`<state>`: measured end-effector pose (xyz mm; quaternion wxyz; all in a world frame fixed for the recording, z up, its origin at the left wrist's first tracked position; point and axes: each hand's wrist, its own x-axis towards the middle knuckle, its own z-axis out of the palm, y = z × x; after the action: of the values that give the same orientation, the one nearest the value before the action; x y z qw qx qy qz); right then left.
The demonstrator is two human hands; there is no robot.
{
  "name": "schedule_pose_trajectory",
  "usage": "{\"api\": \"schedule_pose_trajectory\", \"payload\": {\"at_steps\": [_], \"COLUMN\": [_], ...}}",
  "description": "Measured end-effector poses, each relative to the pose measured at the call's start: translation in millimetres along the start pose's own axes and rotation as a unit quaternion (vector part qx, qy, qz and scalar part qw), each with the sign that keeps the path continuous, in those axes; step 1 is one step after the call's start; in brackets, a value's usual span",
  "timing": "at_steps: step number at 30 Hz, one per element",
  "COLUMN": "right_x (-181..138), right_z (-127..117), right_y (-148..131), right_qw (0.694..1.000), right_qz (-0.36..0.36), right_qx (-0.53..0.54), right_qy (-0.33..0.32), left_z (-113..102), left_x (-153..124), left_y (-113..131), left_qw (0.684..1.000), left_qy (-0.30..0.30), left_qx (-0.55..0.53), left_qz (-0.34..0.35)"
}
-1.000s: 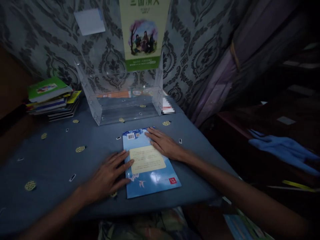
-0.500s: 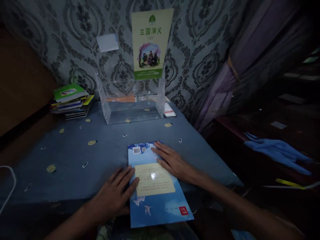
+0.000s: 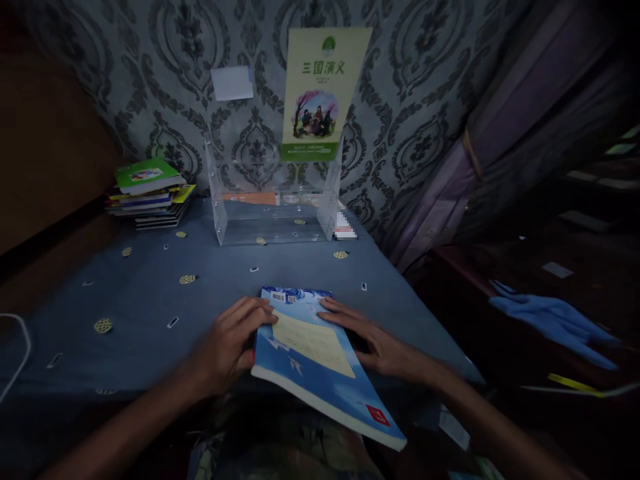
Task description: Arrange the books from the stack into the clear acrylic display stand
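A blue paperback book (image 3: 310, 360) lies back cover up at the table's near edge, its near end tilted up and jutting past the edge. My left hand (image 3: 237, 340) grips the book's left side, fingertips on the cover and thumb at the edge. On the right side, my right hand (image 3: 367, 337) holds the book with fingers on top and thumb low by the edge. Beyond it stands a clear acrylic rack (image 3: 273, 230), with a green-and-cream book (image 3: 320, 100) upright at its top right.
A stack of books (image 3: 150, 197) sits at the table's back left, by a brown panel. A white card (image 3: 233, 83) is near the patterned wall covering. Blue gloves (image 3: 555, 320) lie on a dark surface to the right. A white cable (image 3: 23, 347) curves at the far left.
Both hands have closed on the book's sides, the left moving farther up it. The book's near end has lifted, showing its page edge. The view has shifted slightly.
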<state>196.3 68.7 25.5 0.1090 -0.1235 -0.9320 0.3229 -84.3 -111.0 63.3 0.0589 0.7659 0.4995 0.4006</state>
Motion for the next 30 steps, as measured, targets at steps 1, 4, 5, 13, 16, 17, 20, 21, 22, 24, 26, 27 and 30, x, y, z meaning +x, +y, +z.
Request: {"api": "schedule_pose_trajectory", "payload": {"at_steps": [1,4,5,13,16,17,20,21,22,24,26,27,30], "right_x": [0,2,5,68,93,100,111,113,114,115,116,116,120], "right_z": [4,18,22,12,7,7,14,17,20,23,24,23,22], "right_y": [1,8,9,-10,-20,-21,-22,-20,-18,-12,-5,-2,5], "right_qw": [1.0,0.995,0.991,0.913,0.881,0.869,0.829,0.818,0.809,0.805,0.81,0.812,0.823], "right_qz": [-0.002,-0.018,-0.025,0.119,0.131,0.142,0.212,0.237,0.258,0.278,0.281,0.281,0.277], "right_qx": [-0.004,-0.003,0.005,0.127,0.249,0.298,0.417,0.439,0.452,0.454,0.446,0.441,0.427], "right_qy": [0.014,0.098,0.132,0.369,0.38,0.368,0.305,0.287,0.272,0.259,0.259,0.26,0.253], "left_z": [0,-3,-4,10,19,19,15,13,11,8,6,6,5], "left_x": [3,12,17,61,57,52,35,30,26,21,21,21,23], "left_y": [2,4,3,-61,-82,-86,-90,-90,-90,-90,-90,-90,-91], "left_qw": [1.0,0.997,0.995,0.932,0.898,0.893,0.888,0.885,0.883,0.877,0.87,0.866,0.856], "left_qy": [0.012,0.055,0.065,0.119,0.097,0.091,0.072,0.062,0.049,0.019,-0.006,-0.013,-0.019], "left_qx": [-0.013,-0.045,-0.051,-0.263,-0.319,-0.319,-0.301,-0.296,-0.293,-0.292,-0.295,-0.298,-0.308], "left_qz": [-0.009,-0.036,-0.054,-0.218,-0.289,-0.305,-0.341,-0.354,-0.364,-0.381,-0.395,-0.401,-0.415]}}
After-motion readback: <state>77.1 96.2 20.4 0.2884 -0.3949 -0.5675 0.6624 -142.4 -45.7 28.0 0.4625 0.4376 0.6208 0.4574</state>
